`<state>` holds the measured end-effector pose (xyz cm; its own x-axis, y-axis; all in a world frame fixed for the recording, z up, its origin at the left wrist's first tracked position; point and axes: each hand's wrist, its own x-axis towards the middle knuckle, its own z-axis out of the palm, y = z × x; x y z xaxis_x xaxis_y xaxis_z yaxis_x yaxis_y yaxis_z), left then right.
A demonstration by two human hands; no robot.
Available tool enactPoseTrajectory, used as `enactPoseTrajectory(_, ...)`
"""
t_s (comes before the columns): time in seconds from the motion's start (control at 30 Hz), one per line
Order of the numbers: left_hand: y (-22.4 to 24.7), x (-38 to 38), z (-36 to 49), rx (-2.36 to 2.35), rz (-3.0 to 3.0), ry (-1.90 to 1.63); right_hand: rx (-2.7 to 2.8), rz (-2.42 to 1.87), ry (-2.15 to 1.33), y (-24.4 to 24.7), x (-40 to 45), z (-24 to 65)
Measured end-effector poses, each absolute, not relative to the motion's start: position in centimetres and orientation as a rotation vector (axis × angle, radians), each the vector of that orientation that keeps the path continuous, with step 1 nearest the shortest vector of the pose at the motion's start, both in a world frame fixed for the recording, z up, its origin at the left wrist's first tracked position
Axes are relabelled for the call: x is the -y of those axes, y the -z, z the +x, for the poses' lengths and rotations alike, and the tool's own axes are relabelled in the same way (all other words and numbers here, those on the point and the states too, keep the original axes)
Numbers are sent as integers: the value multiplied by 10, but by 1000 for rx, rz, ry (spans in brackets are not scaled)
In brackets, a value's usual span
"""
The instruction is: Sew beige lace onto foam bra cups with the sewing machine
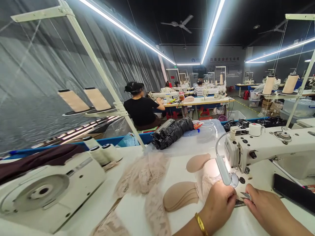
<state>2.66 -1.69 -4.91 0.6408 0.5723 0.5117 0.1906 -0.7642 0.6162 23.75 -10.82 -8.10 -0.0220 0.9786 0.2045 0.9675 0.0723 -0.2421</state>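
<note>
My left hand [219,203], with a gold bracelet at the wrist, is closed beside the lit needle area of the white sewing machine [268,144]. Its fingers are pressed together, and what they pinch is too small to make out. To its right, my right hand [263,200] is closed on small metal snips [245,195], their tips toward my left hand. Beige lace fabric [206,183] lies left of the needle, partly behind my left hand. Stacked beige foam pads [180,196] touch the lace, and another beige pad [198,162] rests above them.
Loose lace [145,173] spreads over the table's middle. A black phone [294,193] lies right of my right hand. A second machine [49,193] stands at left. Behind are a black plastic bundle [172,132], a clear plastic lid [206,134] and a person in black [140,109].
</note>
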Motion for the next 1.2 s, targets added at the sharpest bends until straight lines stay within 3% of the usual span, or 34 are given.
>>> enactPoseTrajectory(0.23,48,17,26,-593,2321,-979,2016,-2005,46,88,96,223)
enactPoseTrajectory(0.53,34,16,28,-676,2266,-988,1992,-2173,57,70,104,271)
enactPoseTrajectory(0.73,37,18,30,-680,2295,-1007,2019,-2001,-215,52,116,257)
enactPoseTrajectory(0.9,43,18,30,-659,2336,-1028,2060,-1917,47,71,105,228)
enactPoseTrajectory(1.2,44,18,27,-675,2376,-1024,2018,-1978,138,88,92,233)
